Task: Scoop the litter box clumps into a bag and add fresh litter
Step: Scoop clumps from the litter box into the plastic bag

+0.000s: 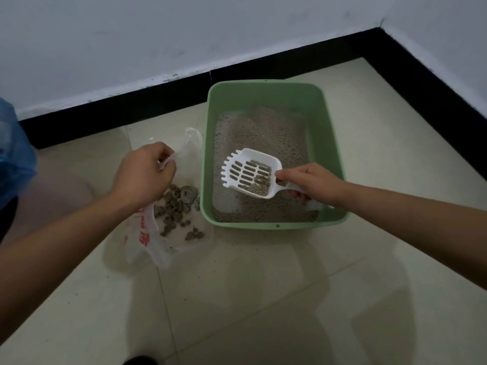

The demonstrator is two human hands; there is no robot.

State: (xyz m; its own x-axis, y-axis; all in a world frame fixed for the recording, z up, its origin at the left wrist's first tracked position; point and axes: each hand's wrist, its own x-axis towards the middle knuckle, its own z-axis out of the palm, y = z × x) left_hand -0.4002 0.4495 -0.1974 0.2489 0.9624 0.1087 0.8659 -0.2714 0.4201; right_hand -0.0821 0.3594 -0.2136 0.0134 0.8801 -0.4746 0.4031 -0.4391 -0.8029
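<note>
While the left hand (143,171) pinches the bag (168,233) open and the right hand (308,184) grips the scoop (250,172), tilting could spill clumps (179,206) onto the floor (263,299).

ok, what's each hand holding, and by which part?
Left hand grips the plastic bag by its handle loop. Right hand grips the white scoop by its handle, over the litter box.

Open floor (263,299) before litter box (329,143); bag (184,164) touching its left wall.
</note>
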